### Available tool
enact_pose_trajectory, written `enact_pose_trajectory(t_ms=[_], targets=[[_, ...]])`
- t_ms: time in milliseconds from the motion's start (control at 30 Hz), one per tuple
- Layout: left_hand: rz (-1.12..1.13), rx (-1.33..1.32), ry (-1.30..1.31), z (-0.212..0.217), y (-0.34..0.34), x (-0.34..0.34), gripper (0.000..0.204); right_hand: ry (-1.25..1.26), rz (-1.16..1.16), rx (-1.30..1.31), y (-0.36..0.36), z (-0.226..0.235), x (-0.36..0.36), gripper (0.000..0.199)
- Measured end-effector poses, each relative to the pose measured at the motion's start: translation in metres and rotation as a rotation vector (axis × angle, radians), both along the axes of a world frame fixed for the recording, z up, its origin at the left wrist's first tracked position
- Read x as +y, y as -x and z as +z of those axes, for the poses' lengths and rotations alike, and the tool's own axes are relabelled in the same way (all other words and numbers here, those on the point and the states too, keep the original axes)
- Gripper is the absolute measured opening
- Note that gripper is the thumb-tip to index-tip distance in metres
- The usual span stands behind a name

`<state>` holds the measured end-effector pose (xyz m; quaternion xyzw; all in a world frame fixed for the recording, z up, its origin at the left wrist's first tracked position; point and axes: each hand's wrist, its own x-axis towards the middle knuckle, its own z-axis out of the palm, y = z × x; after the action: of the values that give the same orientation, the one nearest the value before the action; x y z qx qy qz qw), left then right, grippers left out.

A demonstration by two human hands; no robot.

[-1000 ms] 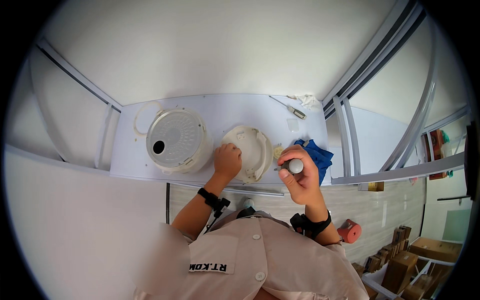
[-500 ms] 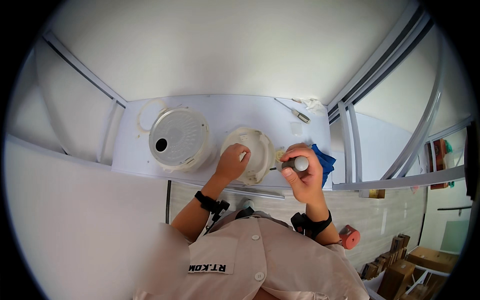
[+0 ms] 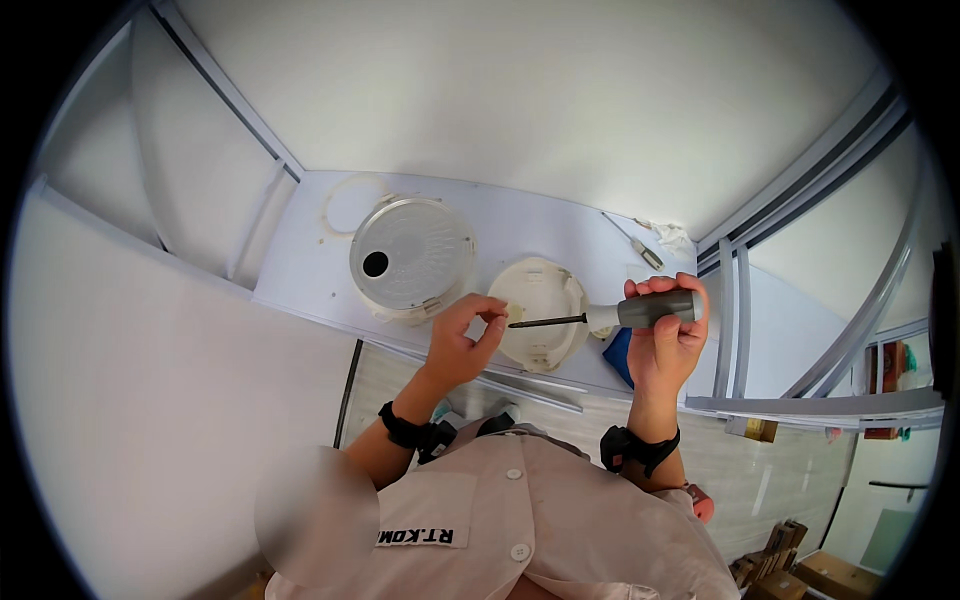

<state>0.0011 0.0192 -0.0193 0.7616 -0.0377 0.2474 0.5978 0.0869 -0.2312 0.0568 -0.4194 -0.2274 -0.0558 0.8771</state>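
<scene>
The screwdriver (image 3: 603,317) was above the cover (image 3: 545,291), grasped by the right hand (image 3: 668,345). Its tip pointed at the left hand (image 3: 462,340), whose fingers curled toward the thumb; whether they pinched anything, I could not tell. Leftward, the pot (image 3: 425,255) stood on the table (image 3: 300,262).

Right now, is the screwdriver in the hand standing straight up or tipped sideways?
Tipped sideways, roughly: the right hand grips the screwdriver, and its dark shaft shows lengthwise, pointing toward the left hand.
</scene>
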Motion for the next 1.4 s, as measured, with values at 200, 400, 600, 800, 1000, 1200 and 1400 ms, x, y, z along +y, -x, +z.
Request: enact_pose_trajectory(t_ms=[200, 400, 600, 800, 1000, 1200, 1400], targets=[[-0.049, 0.037, 0.023, 0.006, 0.011, 0.015, 0.014, -0.038, -0.032, 0.007, 0.002, 0.0, 0.015, 0.058], [-0.121, 0.068, 0.41, 0.012, 0.018, 0.017, 0.014, -0.074, -0.014, 0.006, 0.003, -0.003, 0.025, 0.055], [-0.154, 0.026, 0.528, 0.013, 0.022, 0.021, 0.016, -0.084, -0.016, 0.042, 0.006, -0.003, 0.035, 0.052], [-0.183, -0.039, 0.349, 0.016, 0.021, 0.035, 0.012, -0.092, -0.034, 0.042, 0.012, 0.0, 0.042, 0.05], [-0.199, -0.046, 0.39, 0.017, 0.021, 0.046, 0.011, -0.111, -0.033, 0.023, 0.014, 0.003, 0.054, 0.05], [-0.187, -0.039, 0.278, 0.023, 0.024, 0.062, 0.012, -0.093, -0.074, 0.012, 0.017, 0.004, 0.065, 0.052], [-0.081, -0.173, -0.004, 0.032, 0.024, 0.075, 0.016, 0.121, -0.307, 0.046, 0.02, 0.007, 0.07, 0.059]])
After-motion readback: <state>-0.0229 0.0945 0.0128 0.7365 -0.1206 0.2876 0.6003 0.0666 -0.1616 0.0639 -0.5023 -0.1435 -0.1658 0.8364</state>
